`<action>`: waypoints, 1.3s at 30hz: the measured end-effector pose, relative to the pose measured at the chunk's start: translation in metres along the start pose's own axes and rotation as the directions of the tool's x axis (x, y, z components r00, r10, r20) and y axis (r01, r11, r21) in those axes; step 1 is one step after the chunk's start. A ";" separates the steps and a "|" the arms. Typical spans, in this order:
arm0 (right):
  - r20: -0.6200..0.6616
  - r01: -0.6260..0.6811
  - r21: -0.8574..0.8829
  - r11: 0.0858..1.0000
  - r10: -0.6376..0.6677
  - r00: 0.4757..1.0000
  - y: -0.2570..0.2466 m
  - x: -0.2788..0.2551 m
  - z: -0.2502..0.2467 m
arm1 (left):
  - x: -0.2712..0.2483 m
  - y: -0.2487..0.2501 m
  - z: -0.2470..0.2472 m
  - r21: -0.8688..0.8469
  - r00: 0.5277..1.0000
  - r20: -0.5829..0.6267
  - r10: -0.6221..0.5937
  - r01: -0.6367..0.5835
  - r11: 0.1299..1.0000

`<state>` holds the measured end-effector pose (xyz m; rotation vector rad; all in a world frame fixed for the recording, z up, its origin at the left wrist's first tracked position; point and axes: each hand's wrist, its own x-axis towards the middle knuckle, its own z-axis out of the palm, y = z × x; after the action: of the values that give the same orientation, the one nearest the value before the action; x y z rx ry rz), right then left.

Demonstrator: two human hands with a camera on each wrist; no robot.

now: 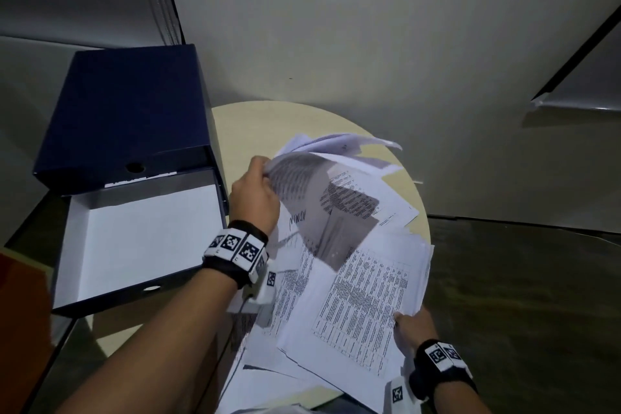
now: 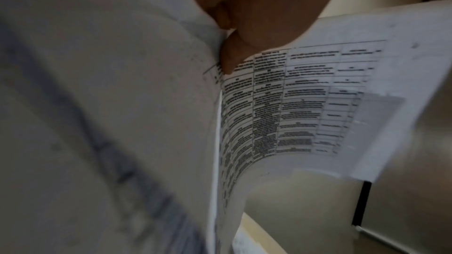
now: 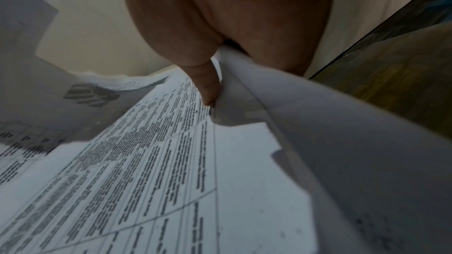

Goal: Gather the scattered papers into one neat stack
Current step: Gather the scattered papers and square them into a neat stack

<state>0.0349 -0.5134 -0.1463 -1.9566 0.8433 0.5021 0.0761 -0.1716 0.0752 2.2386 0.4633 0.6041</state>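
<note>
Nearest me, my right hand [image 1: 415,323] has its grip closed on the near right corner of a loose sheaf of white printed paper sheets [image 1: 363,306], thumb on top of a page ruled into a table of dense text; the right wrist view shows the thumb [image 3: 208,84] pressing down on that page while several sheets curl up past the palm. These sheets lie fanned and overlapping, corners askew, across the round pale cream surface [image 1: 255,124], some hanging over its near edge. Further out, my left hand [image 1: 257,195] is raised above the pile, its grip pinched on the edge of a bundle of lifted white pages [image 1: 332,198] that bow and droop to the right, their printed faces turned down and shadowed; in the left wrist view a fingertip [image 2: 228,61] sits against a gridded page. More sheets fan out beyond that bundle toward the far rim. To the left, just beside the surface, stands a dark blue cardboard box file [image 1: 127,151] lying open, its white inside showing, and behind everything rises a plain off-white wall [image 1: 369,27]
</note>
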 end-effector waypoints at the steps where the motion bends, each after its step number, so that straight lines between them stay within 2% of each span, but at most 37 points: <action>1: 0.002 -0.006 -0.008 1.000 0.006 1.000 -0.002 -0.003 -0.001 | 0.005 0.003 -0.005 -0.010 0.999 -0.029 0.026 -0.026 1.000; 3: -0.004 -0.005 -0.020 1.000 0.005 1.000 -0.004 -0.004 -0.002 | 0.015 0.010 -0.018 -0.031 0.993 -0.106 0.047 -0.051 0.998; 6: 0.002 -0.008 -0.031 0.999 0.008 1.000 -0.005 -0.005 -0.003 | 0.032 0.026 -0.041 -0.085 0.967 -0.255 -0.006 -0.016 0.996; 8: 0.003 0.001 -0.048 0.999 -0.001 1.000 -0.008 -0.009 -0.005 | 0.041 0.039 -0.060 -0.133 0.950 -0.310 -0.028 -0.015 0.991; 10: 0.008 0.012 -0.075 0.997 -0.011 1.000 -0.011 -0.013 -0.007 | 0.056 0.046 -0.075 -0.280 0.941 -0.334 -0.061 -0.037 0.959; 11: 0.004 0.020 -0.067 0.998 -0.019 1.000 -0.013 -0.014 -0.009 | 0.065 0.046 -0.081 -0.404 0.938 -0.329 -0.112 -0.032 0.914; 13: 0.022 0.029 -0.056 0.998 -0.027 0.999 -0.014 -0.018 -0.010 | 0.078 0.047 -0.092 -0.680 0.925 -0.289 -0.247 -0.017 0.733; 14: 0.021 0.015 -0.044 0.999 -0.014 1.000 -0.012 -0.014 -0.009 | 0.081 0.046 -0.092 -0.751 0.930 -0.236 -0.281 0.009 0.660; 15: 0.031 0.014 -0.043 0.999 -0.013 0.999 -0.014 -0.013 -0.011 | 0.078 0.048 -0.090 -0.770 0.942 -0.180 -0.282 0.043 0.636; 18: 0.063 0.012 -0.026 1.000 -0.011 0.998 -0.013 -0.012 -0.014 | 0.048 0.051 -0.059 -0.611 0.973 -0.110 -0.204 0.096 0.786; 21: 0.148 -0.066 0.070 0.995 0.055 0.987 -0.010 -0.012 -0.020 | -0.001 0.027 -0.005 -0.463 0.966 0.080 -0.244 0.253 0.850; 22: 0.161 -0.072 0.113 0.991 0.053 0.986 -0.009 -0.007 -0.023 | -0.015 0.013 0.016 -0.413 0.939 0.173 -0.297 0.343 0.844; 23: 0.152 -0.067 0.180 0.981 0.040 0.988 -0.012 -0.005 -0.026 | -0.031 -0.002 0.035 -0.350 0.893 0.271 -0.360 0.440 0.827; 26: 0.124 0.037 0.285 0.958 -0.075 0.989 -0.020 -0.009 -0.033 | -0.067 -0.037 0.078 -0.140 0.707 0.471 -0.527 0.650 0.747; 27: 0.135 0.057 0.293 0.954 -0.100 0.986 -0.023 -0.014 -0.033 | -0.077 -0.046 0.087 -0.075 0.652 0.511 -0.560 0.683 0.727; 28: 0.197 0.018 0.298 0.954 -0.080 0.977 -0.023 -0.018 -0.030 | -0.085 -0.055 0.093 -0.025 0.607 0.544 -0.579 0.702 0.712; 29: 0.328 -0.053 0.311 0.949 -0.055 0.943 -0.022 -0.026 -0.029 | -0.091 -0.062 0.098 0.021 0.566 0.568 -0.597 0.716 0.698; 30: 0.381 -0.092 0.320 0.943 -0.039 0.924 -0.015 -0.022 -0.025 | -0.096 -0.067 0.100 0.065 0.533 0.590 -0.606 0.717 0.694; 31: 0.385 -0.047 0.261 0.964 -0.059 0.921 -0.009 -0.022 -0.022 | -0.099 -0.069 0.100 0.103 0.512 0.609 -0.606 0.706 0.700; 33: 0.299 0.071 0.129 0.989 -0.107 0.948 0.000 -0.019 -0.017 | -0.102 -0.071 0.098 0.143 0.507 0.628 -0.590 0.671 0.728; 34: 0.262 0.118 0.090 0.989 -0.138 0.955 0.004 -0.017 -0.015 | -0.102 -0.072 0.095 0.142 0.525 0.626 -0.577 0.651 0.746; 39: 0.277 0.137 0.067 0.988 -0.151 0.949 0.012 -0.015 -0.007 | -0.082 -0.075 0.087 0.134 0.632 0.550 -0.546 0.579 0.804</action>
<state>0.0159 -0.5181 -0.1406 -1.8326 0.5231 0.6492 0.0459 -0.2136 -0.0560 1.9253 0.7724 -0.3831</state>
